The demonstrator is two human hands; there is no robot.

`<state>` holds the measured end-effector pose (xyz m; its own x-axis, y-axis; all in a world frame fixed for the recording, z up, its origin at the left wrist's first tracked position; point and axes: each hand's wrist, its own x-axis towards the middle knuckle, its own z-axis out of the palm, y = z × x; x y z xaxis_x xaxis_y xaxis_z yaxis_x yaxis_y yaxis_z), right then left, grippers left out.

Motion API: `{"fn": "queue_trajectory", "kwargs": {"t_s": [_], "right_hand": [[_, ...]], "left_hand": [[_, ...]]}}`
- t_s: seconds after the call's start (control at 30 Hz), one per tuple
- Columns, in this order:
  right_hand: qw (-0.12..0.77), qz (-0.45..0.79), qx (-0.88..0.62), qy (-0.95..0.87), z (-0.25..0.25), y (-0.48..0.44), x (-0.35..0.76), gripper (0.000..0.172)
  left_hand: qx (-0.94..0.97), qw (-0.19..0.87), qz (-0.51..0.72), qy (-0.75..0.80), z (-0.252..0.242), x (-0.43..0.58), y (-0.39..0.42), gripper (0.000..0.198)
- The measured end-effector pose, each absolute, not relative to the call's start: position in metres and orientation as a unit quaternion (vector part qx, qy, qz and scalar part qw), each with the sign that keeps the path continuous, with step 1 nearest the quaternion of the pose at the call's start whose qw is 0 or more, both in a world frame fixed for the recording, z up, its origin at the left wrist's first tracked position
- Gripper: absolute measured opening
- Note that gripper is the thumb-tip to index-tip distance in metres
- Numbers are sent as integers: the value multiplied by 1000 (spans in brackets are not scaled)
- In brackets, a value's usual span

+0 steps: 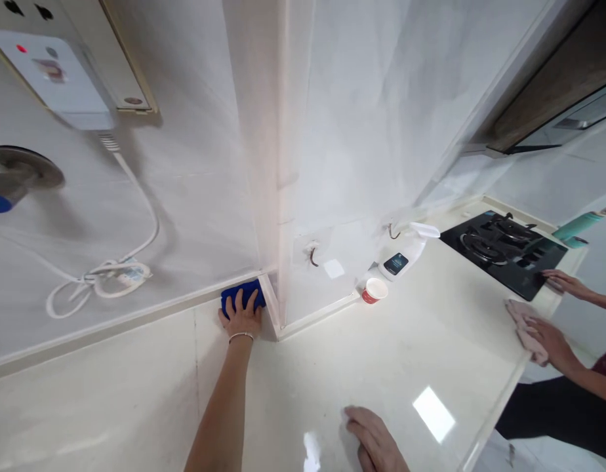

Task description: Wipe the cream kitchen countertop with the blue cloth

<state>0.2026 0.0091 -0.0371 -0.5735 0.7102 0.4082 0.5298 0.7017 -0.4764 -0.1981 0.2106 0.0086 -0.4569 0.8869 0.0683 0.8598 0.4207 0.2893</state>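
**Base:** What's on your feed, starting from the cloth?

**Me:** I've got a blue cloth (252,293) at six o'clock, just below centre, tucked into the corner where a wall column (256,164) meets the tabletop (303,387).

**Base:** And the hands?

**Me:** Well apart. The left hand (240,316), with a thin bangle (241,337) at the wrist, is pressed on the cloth with its fingers spread, not clamped. The right hand (374,438) rests on the bare tabletop at five o'clock, touching nothing else that I can see.

**Base:** What's around them?

**Me:** At four o'clock, near the wall, I see a red-and-white paper cup (374,290). Just past it, a white spray bottle (412,248) lies on its side. Further out at three o'clock is a black gas hob (504,252), with a teal bottle (576,226) beyond it.

**Base:** Anyone else there?

**Me:** Yes, a co-worker at the tabletop's edge. Their upper hand (567,283) is at the hob's corner, and their lower hand (551,344) is on a pink cloth (524,331). At nine o'clock, a white cable (101,283) loops down the wall from a white wall unit (52,78).
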Motion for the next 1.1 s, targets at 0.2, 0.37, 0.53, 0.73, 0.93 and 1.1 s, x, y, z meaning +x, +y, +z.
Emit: {"fn": "queue_trajectory", "kwargs": {"t_s": [0.2, 0.37, 0.53, 0.73, 0.93, 1.1], "right_hand": [[321, 151, -363, -862, -23, 13, 192, 63], [337, 154, -351, -860, -13, 19, 185, 59], [368, 155, -347, -848, -15, 19, 186, 59], [379, 166, -349, -841, -27, 13, 187, 62], [380, 176, -350, -838, -27, 10, 189, 61], [372, 171, -346, -844, -30, 11, 191, 62]], "left_hand": [[514, 46, 143, 845, 22, -187, 197, 54], [510, 52, 149, 845, 28, -176, 172, 58], [502, 48, 147, 851, 20, -162, 144, 60], [513, 14, 125, 849, 17, -141, 94, 55], [534, 5, 112, 838, 22, -138, 69, 55], [558, -2, 111, 823, 30, -140, 79, 63]]}}
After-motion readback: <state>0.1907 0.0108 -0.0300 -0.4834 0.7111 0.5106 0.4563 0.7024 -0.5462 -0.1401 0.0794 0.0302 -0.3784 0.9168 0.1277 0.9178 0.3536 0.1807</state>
